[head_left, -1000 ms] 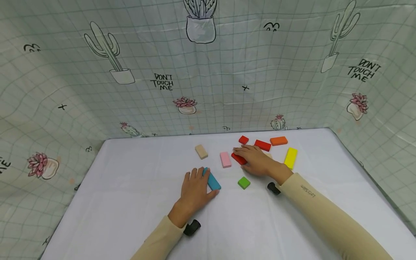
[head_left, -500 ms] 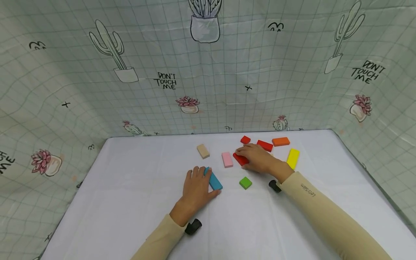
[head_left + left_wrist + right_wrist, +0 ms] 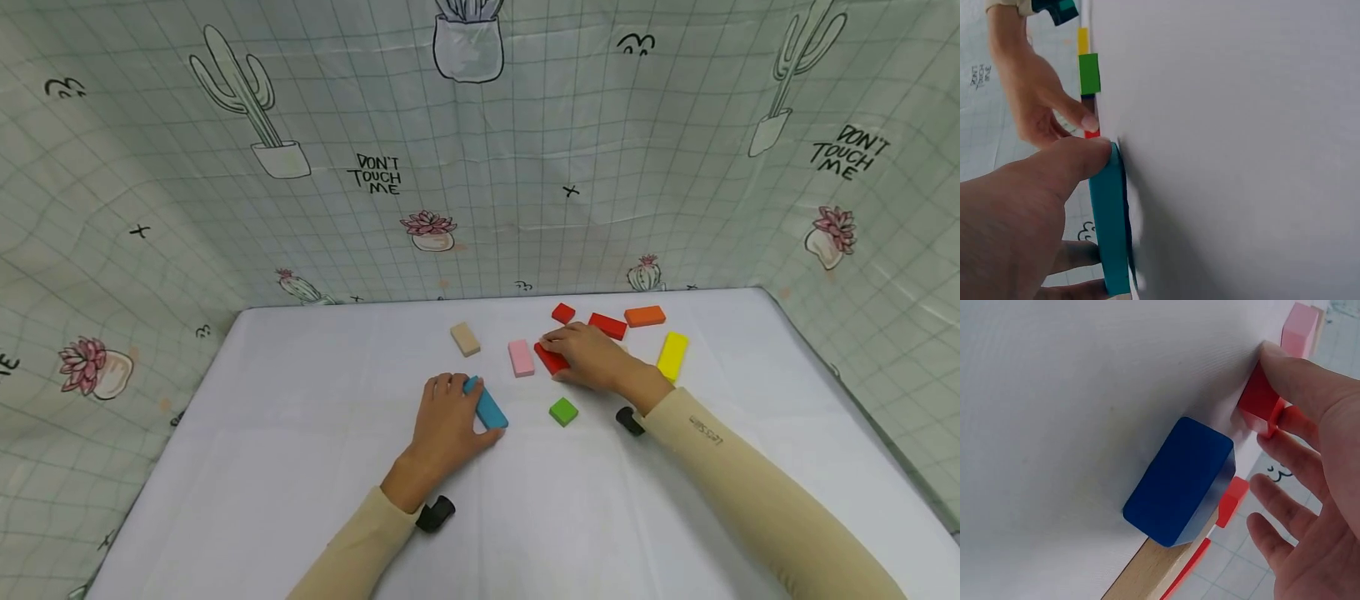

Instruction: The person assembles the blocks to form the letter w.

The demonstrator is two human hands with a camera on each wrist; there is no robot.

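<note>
Little has moved: left hand [image 3: 447, 422] pinches turquoise block [image 3: 491, 408] left of green block [image 3: 564, 412], right hand [image 3: 591, 358] pinches red block [image 3: 550, 357] beyond; grip lightly.

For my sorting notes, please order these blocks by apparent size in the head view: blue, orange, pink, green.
Blue block, partly covered by the left hand
Orange block and pink block: alike, not ranked
Green block
</note>
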